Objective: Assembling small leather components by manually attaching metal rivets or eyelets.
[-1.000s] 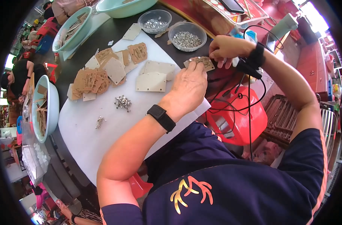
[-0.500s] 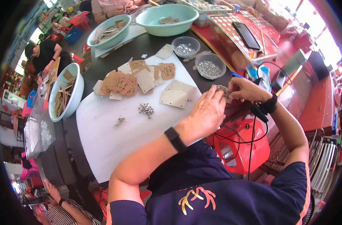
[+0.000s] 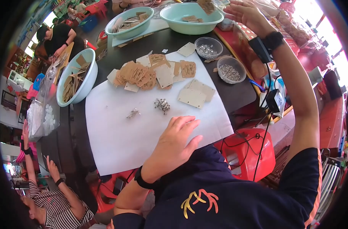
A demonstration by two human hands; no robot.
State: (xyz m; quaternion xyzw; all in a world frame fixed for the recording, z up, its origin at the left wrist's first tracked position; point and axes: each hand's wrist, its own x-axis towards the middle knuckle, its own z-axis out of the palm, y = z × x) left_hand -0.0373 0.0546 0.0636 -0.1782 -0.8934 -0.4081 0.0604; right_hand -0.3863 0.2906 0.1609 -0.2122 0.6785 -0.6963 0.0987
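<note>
My left hand [image 3: 174, 142] hovers low over the near part of the white sheet [image 3: 120, 149], its fingers apart and nothing in them. At full reach, my right hand [image 3: 247, 14] is beside the far green basin [image 3: 192, 29], fingers stretched out. A brown printed card [image 3: 207, 6] is over that basin's rim, just left of my right fingertips and seemingly in the air. Small metal studs [image 3: 162, 106] and a smaller heap of metal pieces [image 3: 133, 113] rest on the sheet. Beyond them are pale square cards [image 3: 197, 94] with holes and a pile of brown cards [image 3: 137, 74].
Two clear tubs, one of shiny pieces [image 3: 207, 49] and one of studs [image 3: 230, 71], stand at the right. Other basins [image 3: 132, 24] [image 3: 78, 89] hold cards. Cables [image 3: 266, 133] hang by a red stool [image 3: 250, 152]. Other people [image 3: 61, 42] work at left.
My right hand has swung from beside my left hand up to the far basin, and the card has left its fingers. My left hand has drawn back left and opened. The view has shifted.
</note>
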